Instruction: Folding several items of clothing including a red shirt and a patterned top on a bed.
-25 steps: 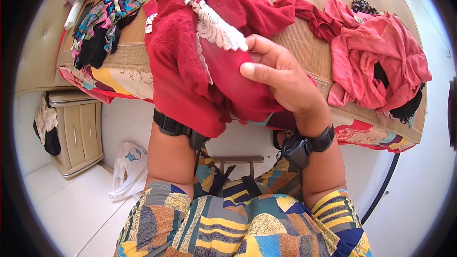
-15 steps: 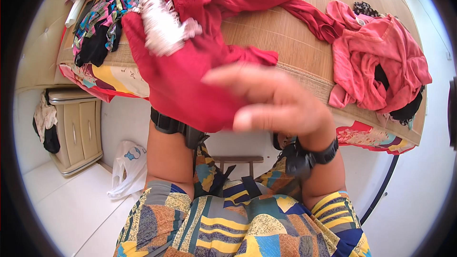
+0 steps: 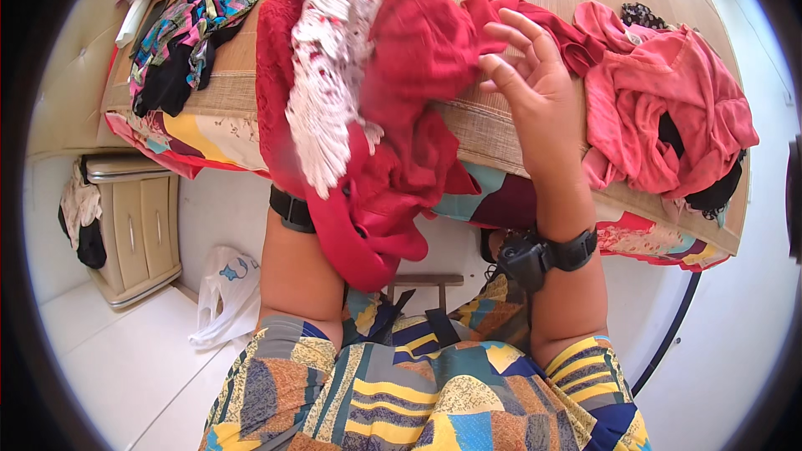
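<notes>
A red garment [image 3: 426, 46] with white crocheted lace trim [image 3: 322, 121] is bunched over the near edge of the mat-covered bed, its lower folds hanging down in front. My left forearm [image 3: 301, 271] goes up beneath it, so the cloth covers my left hand and its fingers do not show. To the right of the bundle, my right hand [image 3: 539, 88] is raised with its fingers apart and nothing held in them. Its fingertips are close to the red cloth; whether they touch it I cannot tell. A long red piece stretches right, behind my right hand.
Pink clothing [image 3: 668, 108] lies heaped at the bed's right, with black cloth under it. Multicoloured and black clothes [image 3: 188, 42] lie at the left. A cream bedside cabinet [image 3: 138, 230] and a white plastic bag [image 3: 225, 296] stand below on the left.
The red garment has turned and bunched up, with its lace now facing me and a fold hanging lower. My right hand has moved up and to the right, its fingers spread.
</notes>
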Action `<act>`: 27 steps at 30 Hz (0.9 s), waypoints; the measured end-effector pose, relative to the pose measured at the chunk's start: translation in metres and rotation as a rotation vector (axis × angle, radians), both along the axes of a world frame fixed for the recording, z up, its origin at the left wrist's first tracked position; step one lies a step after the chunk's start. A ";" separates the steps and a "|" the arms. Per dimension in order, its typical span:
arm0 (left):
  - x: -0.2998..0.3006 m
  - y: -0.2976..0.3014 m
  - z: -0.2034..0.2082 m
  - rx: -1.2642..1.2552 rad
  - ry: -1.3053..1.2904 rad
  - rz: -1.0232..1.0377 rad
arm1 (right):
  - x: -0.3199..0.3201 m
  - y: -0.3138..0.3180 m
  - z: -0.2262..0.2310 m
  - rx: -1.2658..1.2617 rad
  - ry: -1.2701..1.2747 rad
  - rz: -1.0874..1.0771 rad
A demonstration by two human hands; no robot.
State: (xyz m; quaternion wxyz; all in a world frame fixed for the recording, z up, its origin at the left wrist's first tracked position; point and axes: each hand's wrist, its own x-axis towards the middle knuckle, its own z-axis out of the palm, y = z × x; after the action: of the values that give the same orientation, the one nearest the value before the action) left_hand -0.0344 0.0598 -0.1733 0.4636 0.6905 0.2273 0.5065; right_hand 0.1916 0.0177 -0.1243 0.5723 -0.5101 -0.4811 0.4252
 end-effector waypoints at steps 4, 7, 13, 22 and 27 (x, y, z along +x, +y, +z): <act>0.004 -0.008 0.000 -0.006 -0.006 -0.029 | -0.004 0.002 -0.011 0.183 -0.482 -0.116; 0.005 -0.029 0.003 -0.009 -0.011 -0.050 | -0.003 0.003 -0.021 0.361 -0.705 -0.073; -0.006 0.005 0.002 -0.013 -0.014 -0.075 | 0.010 0.000 -0.006 0.141 -0.772 -0.338; -0.003 -0.024 0.005 -0.018 -0.037 -0.132 | 0.060 0.002 0.008 0.210 -0.313 -0.666; 0.008 -0.021 0.004 -0.022 -0.040 -0.162 | 0.008 -0.035 0.029 0.352 -0.716 -0.236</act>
State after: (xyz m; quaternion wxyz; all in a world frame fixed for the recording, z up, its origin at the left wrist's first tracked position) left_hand -0.0268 0.0387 -0.1690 0.5152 0.6912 0.1668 0.4784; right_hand 0.1993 -0.0178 -0.0952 0.4921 -0.5716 -0.6535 0.0637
